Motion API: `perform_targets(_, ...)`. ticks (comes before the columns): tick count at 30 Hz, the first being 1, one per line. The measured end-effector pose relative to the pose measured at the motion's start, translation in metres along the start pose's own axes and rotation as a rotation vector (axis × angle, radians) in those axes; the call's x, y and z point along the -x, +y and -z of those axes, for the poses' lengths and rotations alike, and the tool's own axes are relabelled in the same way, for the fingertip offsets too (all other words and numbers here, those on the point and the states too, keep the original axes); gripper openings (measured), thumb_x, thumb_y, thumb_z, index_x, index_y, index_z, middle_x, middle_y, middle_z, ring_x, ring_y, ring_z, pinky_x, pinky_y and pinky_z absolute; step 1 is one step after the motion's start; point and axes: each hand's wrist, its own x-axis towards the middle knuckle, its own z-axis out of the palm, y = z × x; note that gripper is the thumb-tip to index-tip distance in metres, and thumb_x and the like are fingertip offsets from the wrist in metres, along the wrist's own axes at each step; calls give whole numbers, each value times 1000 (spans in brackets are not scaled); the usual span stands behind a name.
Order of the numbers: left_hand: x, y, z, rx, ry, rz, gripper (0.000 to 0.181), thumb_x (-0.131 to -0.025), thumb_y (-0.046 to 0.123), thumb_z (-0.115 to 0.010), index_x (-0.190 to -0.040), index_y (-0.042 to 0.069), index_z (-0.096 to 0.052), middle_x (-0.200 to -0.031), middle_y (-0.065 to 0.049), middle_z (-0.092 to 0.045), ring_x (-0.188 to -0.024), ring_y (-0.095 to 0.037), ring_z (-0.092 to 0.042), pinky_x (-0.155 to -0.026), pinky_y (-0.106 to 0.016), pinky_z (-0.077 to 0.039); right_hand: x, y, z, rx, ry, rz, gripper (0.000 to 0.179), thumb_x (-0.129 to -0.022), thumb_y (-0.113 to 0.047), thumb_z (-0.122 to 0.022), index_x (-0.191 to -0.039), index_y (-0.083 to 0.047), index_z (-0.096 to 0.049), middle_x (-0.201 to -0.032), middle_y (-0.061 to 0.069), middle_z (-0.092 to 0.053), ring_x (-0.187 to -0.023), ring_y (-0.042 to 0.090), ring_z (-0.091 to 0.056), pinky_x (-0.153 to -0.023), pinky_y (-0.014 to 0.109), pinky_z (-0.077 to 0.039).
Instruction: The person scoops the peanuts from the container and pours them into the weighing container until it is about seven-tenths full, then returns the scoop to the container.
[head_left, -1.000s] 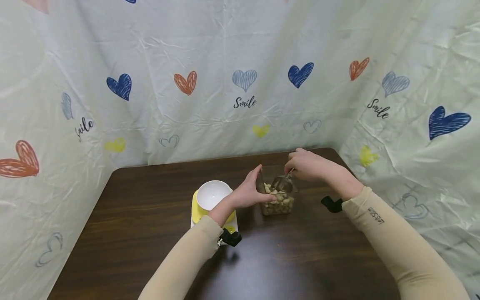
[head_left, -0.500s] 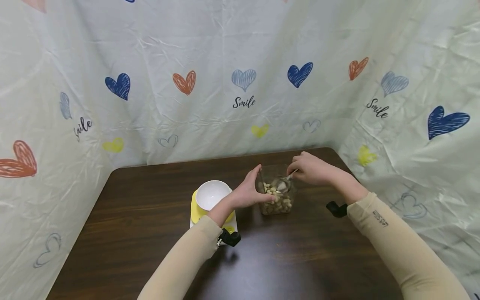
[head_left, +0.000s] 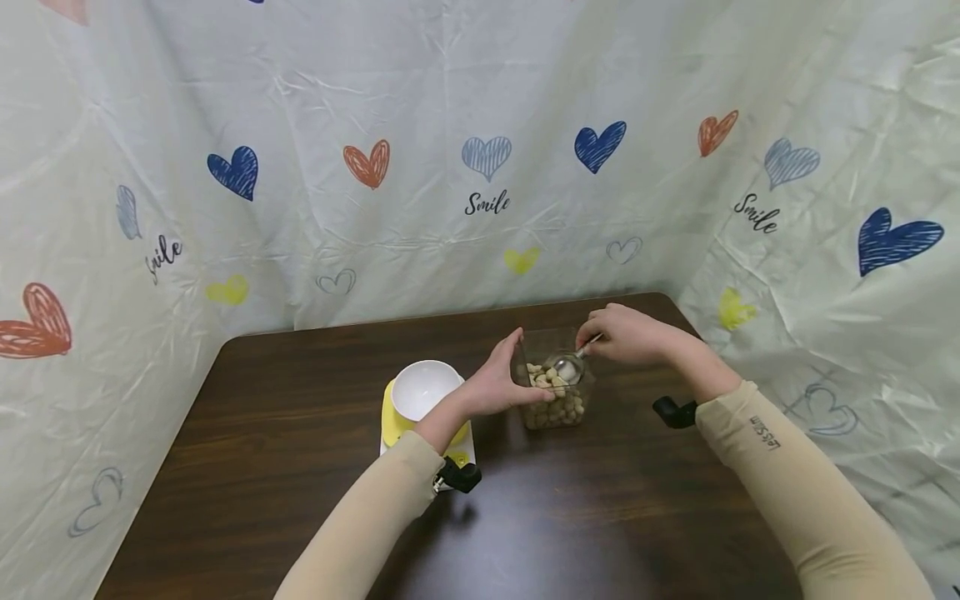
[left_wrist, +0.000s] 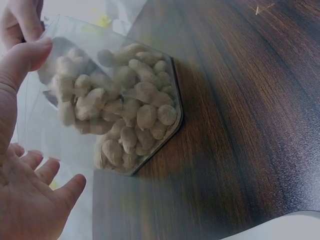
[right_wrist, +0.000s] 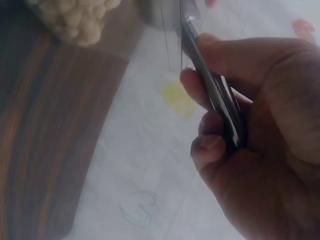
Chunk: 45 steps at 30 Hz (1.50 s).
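Note:
A clear plastic container (head_left: 552, 337) of unshelled peanuts (head_left: 561, 410) stands on the table. My left hand (head_left: 491, 385) holds its left side, thumb along the near wall and fingers spread toward the back. In the left wrist view, peanuts (left_wrist: 142, 115) show through the wall, some of them lying in the scoop's bowl. My right hand (head_left: 621, 333) grips the handle of a metal scoop (head_left: 568, 367), whose head is inside the container, among the peanuts at the right. In the right wrist view, fingers and thumb wrap the dark, shiny scoop handle (right_wrist: 212, 87).
Left of the container, a white bowl (head_left: 426, 388) sits on a yellow and white kitchen scale (head_left: 392, 423), partly behind my left forearm. The dark wood table (head_left: 285, 433) meets a white curtain (head_left: 420, 250) with hearts at its back and sides.
My right hand has shifted slightly right, and the scoop has tilted within the container so its inside faces up more. My left hand stays on the container.

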Motion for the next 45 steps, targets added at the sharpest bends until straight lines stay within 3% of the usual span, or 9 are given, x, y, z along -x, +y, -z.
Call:
perform_targets(7, 1, 2, 1, 3, -9, 4, 123, -79, 51, -86, -166, 27, -1, -168, -2, -16, -152, -20, -21, -116, -46, -32, -6, -1, -8, 1, 16, 12, 11, -99, -17, -70, -107, -18, -77, -102, -4, -65, -93, 20, -55, -83, 44, -45)
perform_targets(14, 1, 2, 1, 11, -13, 9, 123, -79, 51, -86, -166, 27, -2, -168, -2, -16, -152, -20, -21, -116, -45, -31, 1, 6, 0, -56, -12, -17, 12, -100, -17, -68, -109, -21, -76, -108, -6, -66, -104, 20, -58, -89, 46, -46)
perform_targets(20, 0, 1, 0, 8, -1, 1, 124, -78, 53, -86, -166, 27, -3, -167, -1, -17, -151, -21, -23, -116, -46, -31, 3, 4, 1, -52, -8, 12, 13, -101, -19, -67, -110, -20, -76, -108, -5, -66, -100, 19, -59, -86, 46, -47)
perform_targets(29, 1, 0, 0, 6, -16, 5, 124, -78, 55, -85, -166, 30, -1, -167, -2, -18, -150, -21, -26, -115, -48, -33, 15, 12, 3, -116, 23, -38, 13, -102, -20, -66, -107, -25, -76, -106, -8, -65, -98, 17, -55, -84, 43, -44)
perform_targets(33, 1, 1, 1, 9, -19, 3, 123, -79, 55, -85, -166, 30, -1, -168, -2, -16, -151, -22, -23, -116, -49, -31, 12, 13, 1, -144, 11, -38, 12, -98, -23, -71, -108, -23, -77, -106, -6, -66, -98, 17, -58, -85, 43, -46)
perform_targets(37, 1, 0, 1, 24, -28, 3, 123, -79, 53, -85, -165, 31, 0, -169, -2, -13, -153, -23, -19, -117, -50, -29, 6, 16, -4, -125, 50, -21, 14, -92, -24, -79, -106, -24, -79, -102, -8, -67, -97, 17, -57, -88, 44, -43)
perform_targets(45, 2, 0, 1, 30, -28, 5, 123, -79, 53, -85, -166, 31, -1, -169, -2, -13, -153, -23, -20, -116, -49, -29, 7, 20, -7, -115, 83, 10, 13, -92, -21, -79, -104, -26, -79, -98, -11, -65, -94, 17, -53, -85, 41, -40)
